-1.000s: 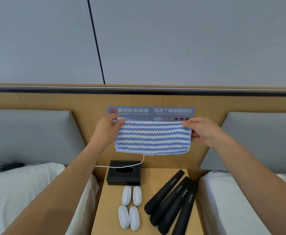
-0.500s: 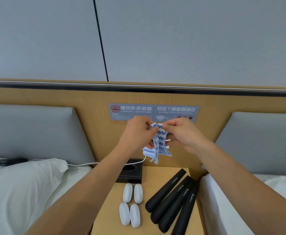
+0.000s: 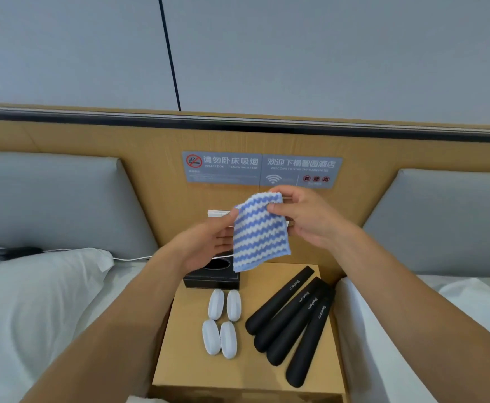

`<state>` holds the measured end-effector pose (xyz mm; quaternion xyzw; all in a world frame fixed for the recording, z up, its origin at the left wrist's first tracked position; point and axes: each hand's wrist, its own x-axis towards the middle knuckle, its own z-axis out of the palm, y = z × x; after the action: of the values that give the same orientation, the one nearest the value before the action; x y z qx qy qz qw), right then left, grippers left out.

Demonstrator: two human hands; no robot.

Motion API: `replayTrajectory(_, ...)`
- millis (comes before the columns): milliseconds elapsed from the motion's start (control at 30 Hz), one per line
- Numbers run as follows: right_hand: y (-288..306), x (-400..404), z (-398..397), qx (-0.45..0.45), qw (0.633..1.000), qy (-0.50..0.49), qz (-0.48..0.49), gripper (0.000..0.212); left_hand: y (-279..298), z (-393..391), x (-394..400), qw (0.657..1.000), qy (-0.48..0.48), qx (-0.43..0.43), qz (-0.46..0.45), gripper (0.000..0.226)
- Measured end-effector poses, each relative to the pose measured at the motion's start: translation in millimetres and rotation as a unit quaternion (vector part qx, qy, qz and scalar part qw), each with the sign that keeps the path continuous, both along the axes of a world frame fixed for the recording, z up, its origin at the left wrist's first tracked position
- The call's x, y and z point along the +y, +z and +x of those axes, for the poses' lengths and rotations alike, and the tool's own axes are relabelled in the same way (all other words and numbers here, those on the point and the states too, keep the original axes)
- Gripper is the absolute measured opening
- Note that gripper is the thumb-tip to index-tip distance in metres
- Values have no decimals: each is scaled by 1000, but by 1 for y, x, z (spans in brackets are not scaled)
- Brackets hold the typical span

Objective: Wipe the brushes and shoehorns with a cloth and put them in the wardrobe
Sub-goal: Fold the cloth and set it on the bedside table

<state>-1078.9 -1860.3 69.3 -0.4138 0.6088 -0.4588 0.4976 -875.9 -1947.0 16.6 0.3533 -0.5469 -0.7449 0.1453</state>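
A folded blue-and-white striped cloth (image 3: 257,232) hangs in the air above the nightstand (image 3: 185,353). My right hand (image 3: 304,221) pinches its top right corner. My left hand (image 3: 208,245) pinches its upper left edge with the thumb, palm turned up behind the cloth. Below, several black shoehorns (image 3: 294,321) lie side by side on the right of the nightstand. Several small white oval brushes (image 3: 220,322) lie in two pairs on its left half.
A black tissue box (image 3: 211,279) stands at the back of the nightstand, partly hidden by my left hand. White beds flank the nightstand, with a pillow (image 3: 28,289) on the left. A white cable (image 3: 130,258) runs along the headboard, under a wall sign (image 3: 262,170).
The cloth was stretched wide between both hands, then bunched together. Now it hangs folded to half its width, and both hands have dropped lower.
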Motion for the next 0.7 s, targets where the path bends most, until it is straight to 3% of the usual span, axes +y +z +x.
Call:
replayTrajectory(100, -22, -3, 4, -5, 999, 9, 31, 13, -21, 10, 3, 992, 6, 78, 96, 54)
replayTrajectory(200, -46, -6, 10, -23, 997, 2, 80, 9, -31, 19, -2, 989, 48, 94, 99, 54)
replayTrajectory(300, -67, -8, 19, -38, 992, -16, 121, 20, -41, 26, -4, 996, 53, 55, 54, 51)
replayTrajectory(433, -99, -10, 30, -67, 982, -41, 174, 20, -65, 36, -3, 994, 79, 22, 74, 29)
replayTrajectory(600, -142, 0, 30, -208, 939, -66, 265, 23, -101, 34, 9, 986, 122, -106, 52, 20)
replayTrajectory(700, -169, 15, 21, -280, 918, -61, 274, 32, -122, 20, 17, 982, 118, -139, 55, 20)
